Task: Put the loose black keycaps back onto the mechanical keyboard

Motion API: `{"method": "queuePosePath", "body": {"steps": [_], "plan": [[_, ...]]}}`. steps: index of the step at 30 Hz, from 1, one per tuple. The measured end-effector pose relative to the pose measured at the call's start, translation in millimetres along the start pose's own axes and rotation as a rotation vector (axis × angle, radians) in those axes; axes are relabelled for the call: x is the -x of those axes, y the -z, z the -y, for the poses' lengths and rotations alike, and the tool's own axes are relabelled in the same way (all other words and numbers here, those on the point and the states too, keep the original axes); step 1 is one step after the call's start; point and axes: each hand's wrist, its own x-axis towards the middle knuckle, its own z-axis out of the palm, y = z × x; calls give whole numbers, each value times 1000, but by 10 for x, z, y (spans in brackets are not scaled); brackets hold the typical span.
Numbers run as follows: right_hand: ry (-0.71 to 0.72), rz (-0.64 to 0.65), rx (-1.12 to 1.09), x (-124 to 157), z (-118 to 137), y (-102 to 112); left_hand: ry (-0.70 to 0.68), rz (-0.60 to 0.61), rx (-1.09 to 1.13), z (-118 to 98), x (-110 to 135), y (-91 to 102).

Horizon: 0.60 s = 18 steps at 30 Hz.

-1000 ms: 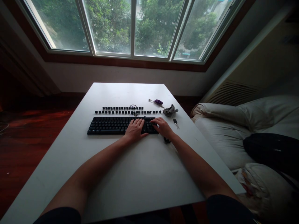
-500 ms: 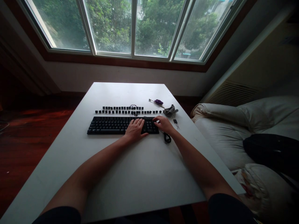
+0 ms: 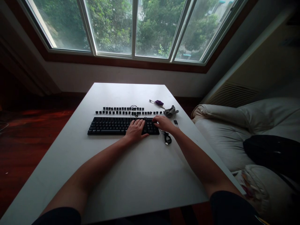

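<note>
A black keyboard [image 3: 110, 125] lies across the white table [image 3: 131, 175]. My left hand [image 3: 135, 128] rests flat on its right part, fingers stretched out and thumb pointing right along the front edge. Over the number pad at the right end, my right hand [image 3: 162, 122] has its thumb and fingers drawn together in a pinch. Whatever sits between those fingertips is too small or hidden to name. Beyond the keyboard run two rows of loose black keycaps [image 3: 126, 112]. A coiled black cable [image 3: 167, 137] lies just below my right wrist.
Past my right hand are a crumpled grey cloth [image 3: 171, 111], a purple-headed brush or duster [image 3: 159, 102] and a small black-handled tool [image 3: 175, 122], partly behind my wrist. A pale sofa [image 3: 222, 137] with a dark bag [image 3: 272, 150] stands right of the table.
My right hand has shifted slightly left and up over the number pad, its wrist covering more of the small tool. My left hand stays in place.
</note>
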Motion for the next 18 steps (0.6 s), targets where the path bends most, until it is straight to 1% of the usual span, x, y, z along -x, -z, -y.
{"method": "queuePosePath", "body": {"steps": [7, 12, 15, 16, 18], "plan": [[-13, -26, -114, -29, -86, -82, 5, 10, -5, -9, 2, 16], [-9, -49, -159, -9, -95, -116, 8, 9, -4, -12, 5, 20], [-9, -59, -227, 11, -80, -107, 4, 7, -5, -6, 8, 13], [-28, -83, -262, 13, -64, -99, 3, 6, -4, -3, 9, 9], [-107, -184, -360, 1, -7, -81, 1, 5, -5, 0, 10, 2]]}}
